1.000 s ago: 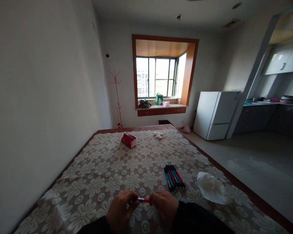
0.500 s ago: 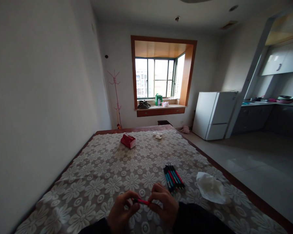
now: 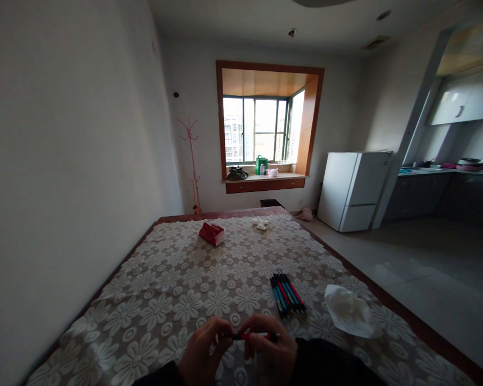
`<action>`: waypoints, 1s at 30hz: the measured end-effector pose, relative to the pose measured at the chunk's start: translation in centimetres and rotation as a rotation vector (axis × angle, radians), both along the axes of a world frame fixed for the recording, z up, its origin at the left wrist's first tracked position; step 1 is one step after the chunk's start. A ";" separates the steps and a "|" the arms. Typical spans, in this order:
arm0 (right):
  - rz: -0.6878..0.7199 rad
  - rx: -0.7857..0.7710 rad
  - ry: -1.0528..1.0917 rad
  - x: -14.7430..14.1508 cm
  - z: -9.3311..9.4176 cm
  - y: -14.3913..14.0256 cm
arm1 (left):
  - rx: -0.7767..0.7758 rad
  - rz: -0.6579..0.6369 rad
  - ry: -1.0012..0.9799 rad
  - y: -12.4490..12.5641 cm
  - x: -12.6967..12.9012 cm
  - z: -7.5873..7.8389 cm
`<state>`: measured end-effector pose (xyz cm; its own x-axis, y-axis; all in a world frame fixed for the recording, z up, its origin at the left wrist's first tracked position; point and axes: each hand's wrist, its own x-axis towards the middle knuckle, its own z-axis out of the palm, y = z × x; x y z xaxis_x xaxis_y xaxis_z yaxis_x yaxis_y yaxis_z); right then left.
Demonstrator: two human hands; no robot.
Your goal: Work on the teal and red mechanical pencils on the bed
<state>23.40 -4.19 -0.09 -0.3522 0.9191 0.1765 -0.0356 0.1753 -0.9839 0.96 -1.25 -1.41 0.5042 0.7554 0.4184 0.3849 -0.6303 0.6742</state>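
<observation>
A red and black pen (image 3: 244, 336) lies level between my two hands, low in the view above the flowered tablecloth (image 3: 156, 308). The fingertips of my left hand (image 3: 204, 346) pinch its dark left end. My right hand (image 3: 270, 343) is closed round the red barrel, and the black right end sticks out past the fingers. Just beyond my right hand, several blue, red and black pens (image 3: 286, 295) lie side by side on the cloth. A crumpled white tissue (image 3: 350, 311) rests to the right of them.
A red tissue pack (image 3: 212, 234) lies farther back on the table, with a small crumpled white scrap (image 3: 260, 226) to its right. A wall runs along the table's left side. Beyond stand a pink coat rack (image 3: 191, 161) and a white fridge (image 3: 348, 190).
My right hand has shifted its hold along the pen, so the black right end now shows. The pen has moved slightly right. The pens on the cloth have stayed put.
</observation>
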 end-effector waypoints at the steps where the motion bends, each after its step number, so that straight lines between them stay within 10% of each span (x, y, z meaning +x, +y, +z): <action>1: -0.029 -0.025 0.020 0.1 -0.1 0.1 | 0.023 0.002 -0.004 0.0 0.0 0.0; 18: -0.283 -0.011 -0.289 -0.3 -3.3 -0.1 | 0.268 -0.087 0.179 0.2 -0.2 0.5; 25: -0.227 0.306 -0.423 -0.2 -4.4 -0.2 | 0.123 -0.081 0.104 0.3 -0.2 0.1; 30: -0.401 0.142 -0.302 0.1 -4.5 0.0 | 0.090 0.034 0.016 0.1 -0.2 -0.2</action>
